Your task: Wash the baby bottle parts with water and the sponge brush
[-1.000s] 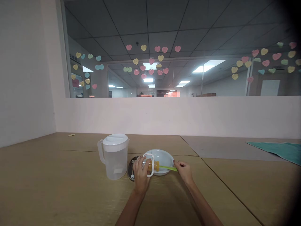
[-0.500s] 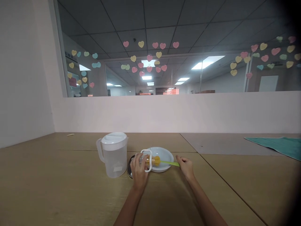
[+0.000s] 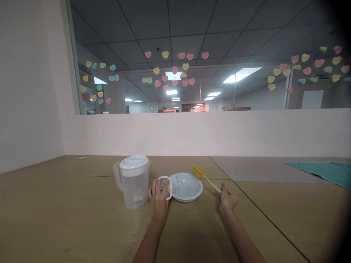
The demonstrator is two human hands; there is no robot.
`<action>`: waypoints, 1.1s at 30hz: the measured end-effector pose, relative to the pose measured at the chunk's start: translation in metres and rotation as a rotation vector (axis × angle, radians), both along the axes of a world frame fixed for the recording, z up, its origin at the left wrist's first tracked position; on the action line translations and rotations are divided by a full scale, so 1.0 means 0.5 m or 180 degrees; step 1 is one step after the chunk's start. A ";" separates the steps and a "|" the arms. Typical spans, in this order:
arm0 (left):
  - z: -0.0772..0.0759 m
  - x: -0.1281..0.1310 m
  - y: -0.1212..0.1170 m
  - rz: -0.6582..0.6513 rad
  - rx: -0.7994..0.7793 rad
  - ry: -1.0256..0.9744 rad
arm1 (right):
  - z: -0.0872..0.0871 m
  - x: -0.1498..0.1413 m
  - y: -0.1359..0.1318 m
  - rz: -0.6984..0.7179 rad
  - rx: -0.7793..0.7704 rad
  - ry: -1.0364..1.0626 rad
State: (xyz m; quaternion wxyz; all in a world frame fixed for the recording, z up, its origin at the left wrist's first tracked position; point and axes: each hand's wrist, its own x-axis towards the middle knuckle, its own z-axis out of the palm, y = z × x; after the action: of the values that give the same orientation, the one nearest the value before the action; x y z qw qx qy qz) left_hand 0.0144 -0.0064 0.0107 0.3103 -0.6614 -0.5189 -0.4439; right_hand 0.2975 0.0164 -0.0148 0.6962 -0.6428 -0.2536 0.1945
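My left hand is closed around a clear bottle with a white looped handle, tilted on its side at the left rim of a white bowl. The fingers hide most of the bottle. My right hand grips the green handle of a bottle brush. Its yellow sponge head points up and left, past the bowl's far right rim and apart from the bottle. A thin dark line, perhaps a hair or a crack, crosses the bowl's inside.
A lidded clear plastic pitcher stands just left of my left hand. On the far right lies a teal cloth. A small pale flat piece rests near the back wall. Seams run across the wooden table.
The brush head has come out of the bottle; my right hand has moved right, and the head now points up-left. My left hand and bottle have shifted slightly left.
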 end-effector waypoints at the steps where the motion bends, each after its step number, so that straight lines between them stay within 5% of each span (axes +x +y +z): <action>1: -0.001 0.000 0.001 0.0005 0.0011 0.0015 | 0.000 -0.002 0.000 -0.0055 -0.0058 0.0094; 9: 0.002 0.001 -0.005 -0.0057 0.0016 -0.0116 | 0.001 -0.015 0.002 -0.0151 -0.0039 0.0797; 14: 0.007 0.004 -0.001 -0.0211 0.0117 -0.0843 | -0.003 -0.011 0.011 -0.0216 0.0163 0.1314; 19: 0.007 0.019 -0.021 -0.1044 0.0307 -0.0977 | -0.004 -0.013 0.012 -0.0112 0.0255 0.1421; 26: -0.009 0.057 -0.060 -0.2479 -0.0211 0.0256 | -0.007 -0.031 0.011 0.0342 -0.0030 0.0671; 33: -0.017 0.074 -0.065 -0.2706 -0.1098 0.0044 | 0.004 -0.047 -0.010 0.0759 -0.0735 -0.0916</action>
State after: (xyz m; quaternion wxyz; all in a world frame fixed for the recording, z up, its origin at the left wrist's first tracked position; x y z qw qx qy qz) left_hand 0.0512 -0.0390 0.0024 -0.0106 -0.8605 -0.2657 -0.4345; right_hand 0.2740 0.0114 -0.0130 0.5467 -0.7049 -0.4006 0.2094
